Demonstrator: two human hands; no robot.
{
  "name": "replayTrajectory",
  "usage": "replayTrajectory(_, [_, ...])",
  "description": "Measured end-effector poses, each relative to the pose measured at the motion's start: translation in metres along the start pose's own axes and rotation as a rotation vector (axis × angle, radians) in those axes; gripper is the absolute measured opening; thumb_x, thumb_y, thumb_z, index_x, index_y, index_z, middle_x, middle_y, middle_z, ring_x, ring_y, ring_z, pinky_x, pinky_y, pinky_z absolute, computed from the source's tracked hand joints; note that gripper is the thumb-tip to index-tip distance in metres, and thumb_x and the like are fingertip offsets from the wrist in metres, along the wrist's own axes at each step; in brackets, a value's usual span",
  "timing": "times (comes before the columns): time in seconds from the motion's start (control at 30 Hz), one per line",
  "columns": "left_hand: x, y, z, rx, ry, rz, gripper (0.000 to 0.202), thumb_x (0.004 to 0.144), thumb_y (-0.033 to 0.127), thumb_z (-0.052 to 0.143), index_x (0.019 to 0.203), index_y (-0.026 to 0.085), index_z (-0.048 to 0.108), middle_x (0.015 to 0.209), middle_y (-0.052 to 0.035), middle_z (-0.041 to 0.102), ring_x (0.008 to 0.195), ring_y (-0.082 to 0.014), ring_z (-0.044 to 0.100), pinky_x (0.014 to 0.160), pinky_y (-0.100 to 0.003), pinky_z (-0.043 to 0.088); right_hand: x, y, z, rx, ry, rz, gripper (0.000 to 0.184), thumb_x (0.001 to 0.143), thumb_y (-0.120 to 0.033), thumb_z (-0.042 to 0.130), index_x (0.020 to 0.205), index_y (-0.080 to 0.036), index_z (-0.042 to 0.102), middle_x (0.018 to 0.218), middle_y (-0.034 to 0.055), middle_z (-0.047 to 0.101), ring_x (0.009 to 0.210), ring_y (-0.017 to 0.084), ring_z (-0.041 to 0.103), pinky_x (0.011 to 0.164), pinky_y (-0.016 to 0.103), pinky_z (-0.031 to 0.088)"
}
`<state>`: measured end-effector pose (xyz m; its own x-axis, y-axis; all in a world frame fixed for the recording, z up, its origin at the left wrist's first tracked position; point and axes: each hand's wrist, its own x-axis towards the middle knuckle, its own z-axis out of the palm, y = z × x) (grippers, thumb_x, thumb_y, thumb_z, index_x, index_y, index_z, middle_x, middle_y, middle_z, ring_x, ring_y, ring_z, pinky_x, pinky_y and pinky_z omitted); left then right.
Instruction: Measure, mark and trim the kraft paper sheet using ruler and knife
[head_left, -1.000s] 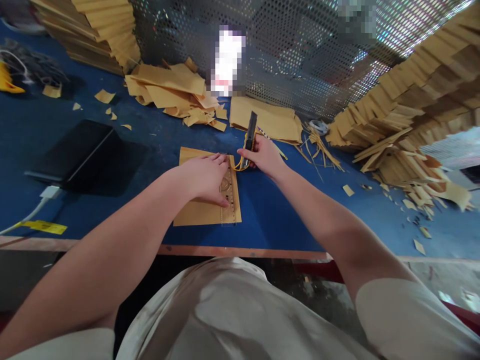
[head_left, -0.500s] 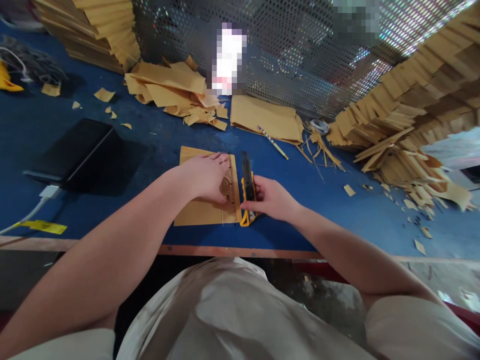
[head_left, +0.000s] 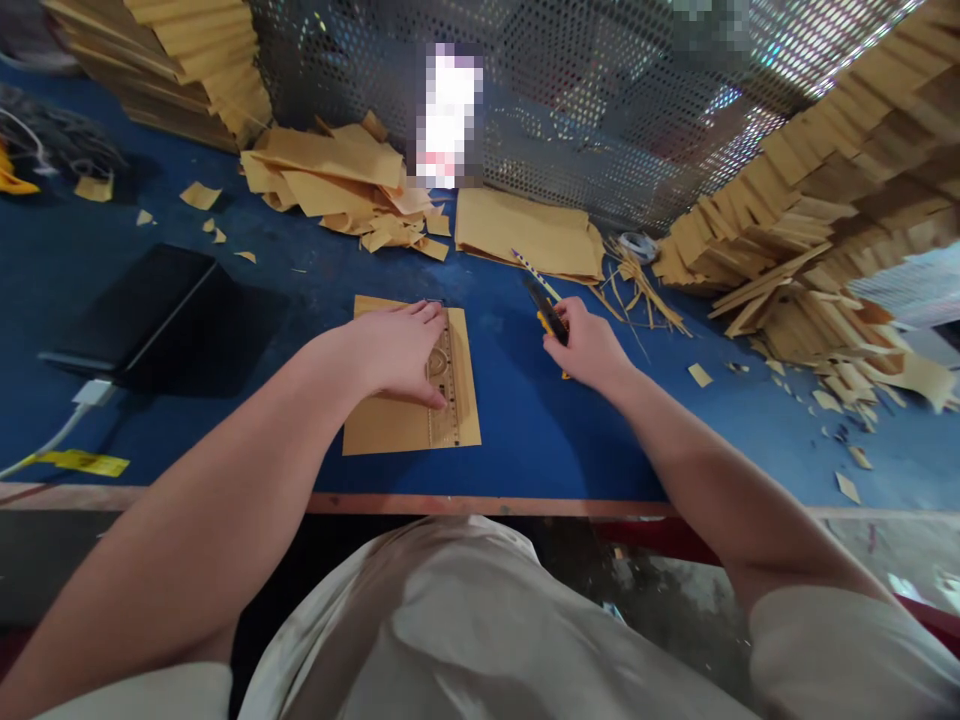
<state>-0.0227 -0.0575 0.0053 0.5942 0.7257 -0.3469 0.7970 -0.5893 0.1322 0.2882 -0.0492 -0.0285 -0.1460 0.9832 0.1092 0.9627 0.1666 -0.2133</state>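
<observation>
My left hand (head_left: 401, 350) lies flat with its fingers stretched out, pressing a clear plastic ruler (head_left: 444, 405) onto a piece of brown paper (head_left: 382, 430). Part of the ruler is hidden under the fingers. A strip of the paper shows to the right of the ruler. In my right hand (head_left: 592, 348) is a utility knife (head_left: 553, 320) with a black and yellow body, its front end angled up and left. The knife is to the right of the paper, apart from it. Just behind it a striped pencil (head_left: 531, 268) rests on the blue table.
A folded brown paper stack (head_left: 525, 232) and crumpled paper pieces (head_left: 337, 180) lie at the back. Cut paper piles (head_left: 787, 250) stand on the right, near a tape roll (head_left: 637, 247). A black device (head_left: 142, 310) with a white cable sits left. Perforated metal (head_left: 555, 110) rises behind.
My right hand has moved the knife right and away from beside the ruler, tilting it. My left hand and the ruler have shifted slightly left on the paper, leaving a wider strip on the right.
</observation>
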Motion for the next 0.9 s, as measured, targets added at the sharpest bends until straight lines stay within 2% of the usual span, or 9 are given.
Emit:
replayTrajectory(0.1, [-0.003,-0.006,-0.006,-0.020,-0.051,-0.072,0.130,0.069,0.070,0.075,0.166,0.013,0.010,0.174,-0.0172,0.006,0.160,-0.0322,0.020,0.127,-0.041,0.028,0.006,0.013,0.004,-0.044,0.097,-0.026,0.034,0.084,-0.027,0.055,0.116,-0.018,0.058,0.112,0.0188,0.068,0.104,0.034,0.065,0.094,0.049,0.052])
replayTrajectory(0.2, [-0.007,-0.010,-0.012,-0.055,-0.065,-0.107,0.129,0.066,0.067,0.079,0.166,0.021,0.014,0.174,-0.0147,0.009,0.154,-0.0380,0.033,0.122,-0.047,0.039,-0.004,0.004,0.001,-0.094,0.185,-0.124,0.039,0.088,-0.023,0.053,0.125,-0.013,0.059,0.126,0.0234,0.064,0.120,0.037,0.060,0.104,0.055,0.048])
replayTrajectory(0.3, [-0.009,-0.011,-0.016,-0.054,-0.073,-0.123,0.127,0.062,0.064,0.083,0.165,0.025,0.020,0.174,-0.0135,0.012,0.150,-0.0420,0.039,0.119,-0.049,0.043,-0.028,-0.026,-0.006,-0.039,0.134,-0.473,0.036,0.093,-0.020,0.050,0.126,-0.016,0.063,0.133,0.0193,0.065,0.127,0.034,0.059,0.108,0.054,0.045])
replayTrajectory(0.4, [-0.008,-0.011,-0.016,-0.037,-0.091,-0.132,0.127,0.063,0.062,0.084,0.164,0.017,0.022,0.174,-0.0165,0.010,0.155,-0.0384,0.032,0.122,-0.045,0.038,-0.051,-0.064,-0.007,0.069,-0.047,-0.901,0.035,0.094,-0.019,0.051,0.126,-0.022,0.066,0.141,0.0153,0.063,0.134,0.030,0.057,0.106,0.051,0.047])
replayTrajectory(0.47, [-0.006,-0.011,-0.015,-0.036,-0.083,-0.117,0.125,0.064,0.059,0.083,0.163,0.012,0.022,0.173,-0.0195,0.011,0.155,-0.0363,0.033,0.123,-0.043,0.037,-0.060,-0.084,-0.003,0.047,-0.107,-1.064,0.033,0.097,-0.024,0.050,0.126,-0.019,0.066,0.141,0.0172,0.064,0.137,0.031,0.054,0.106,0.052,0.046])
replayTrajectory(0.53, [-0.005,-0.012,-0.013,-0.047,-0.062,-0.089,0.122,0.064,0.057,0.083,0.161,0.011,0.025,0.172,-0.0220,0.015,0.152,-0.0364,0.038,0.121,-0.044,0.039,-0.061,-0.097,0.001,0.022,-0.107,-1.149,0.028,0.101,-0.031,0.049,0.117,-0.018,0.068,0.134,0.0157,0.068,0.134,0.030,0.057,0.108,0.050,0.045])
replayTrajectory(0.7, [-0.007,-0.012,-0.011,-0.076,-0.009,-0.075,0.113,0.063,0.056,0.085,0.157,0.017,0.034,0.172,-0.0171,0.022,0.145,-0.0361,0.047,0.117,-0.044,0.044,-0.055,-0.099,0.006,-0.004,0.056,-1.184,0.029,0.102,-0.037,0.048,0.084,-0.020,0.065,0.102,0.0110,0.075,0.108,0.025,0.068,0.101,0.045,0.048])
replayTrajectory(0.8, [-0.010,-0.009,-0.014,-0.075,-0.036,-0.093,0.113,0.065,0.048,0.087,0.159,0.016,0.031,0.172,-0.0189,0.017,0.151,-0.0354,0.040,0.120,-0.042,0.040,-0.055,-0.089,0.004,-0.007,0.094,-1.027,0.023,0.099,-0.029,0.050,0.080,-0.021,0.061,0.082,0.0078,0.070,0.083,0.023,0.066,0.082,0.041,0.050])
replayTrajectory(0.9, [-0.011,-0.007,-0.017,-0.054,-0.055,-0.107,0.118,0.067,0.051,0.087,0.160,0.010,0.027,0.172,-0.0218,0.013,0.156,-0.0369,0.030,0.124,-0.044,0.034,-0.057,-0.079,0.002,0.107,0.059,-0.853,0.012,0.093,-0.022,0.054,0.083,-0.019,0.062,0.082,0.0091,0.068,0.081,0.023,0.063,0.072,0.038,0.049])
